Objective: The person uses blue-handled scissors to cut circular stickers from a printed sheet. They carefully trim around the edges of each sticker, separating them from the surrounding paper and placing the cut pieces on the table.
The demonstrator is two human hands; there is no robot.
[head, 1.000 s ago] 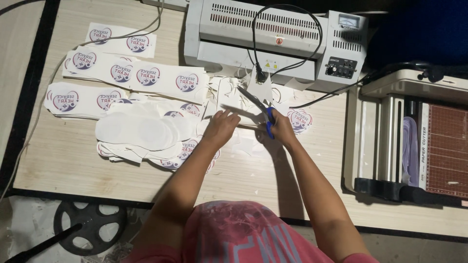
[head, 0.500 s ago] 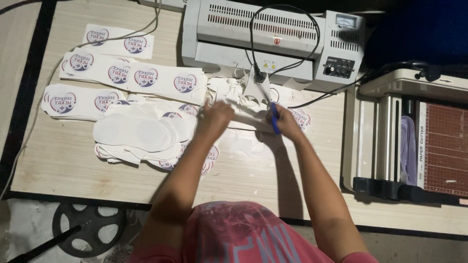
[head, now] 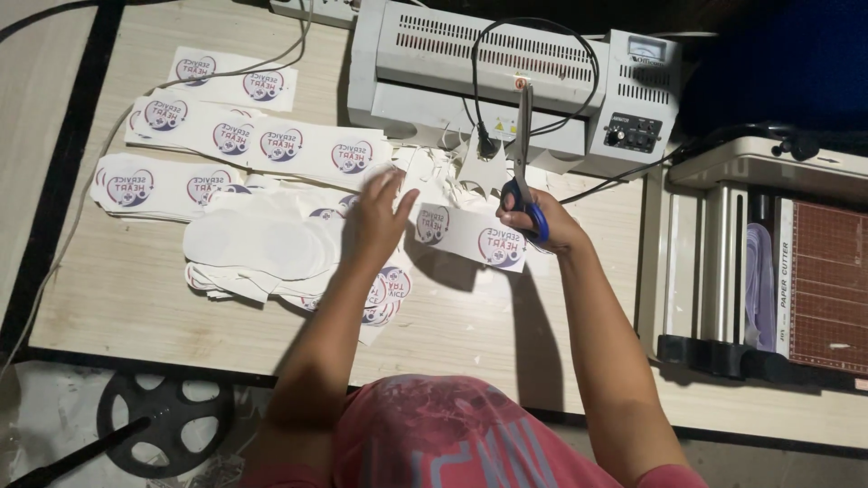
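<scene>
A pale wooden bench (head: 226,334) carries a grey laminating machine (head: 470,72) and a heap of round printed stickers (head: 262,244). The left hand (head: 375,221) pinches a laminated sticker strip (head: 470,235), fingers closed on it, beside the right hand (head: 538,217) gripping blue-handled scissors (head: 524,154), blades pointing upward.

Light: dim indoor, warm cast, brightest on the table (head: 136,298) centre.
Shadows: dark, soft-edged, falling toward the viewer under the right hand (head: 542,221) and forearm.
Edges: corners sink to near black.
Sharpness: left hand (head: 375,217) motion-blurred; grainy throughout.
</scene>
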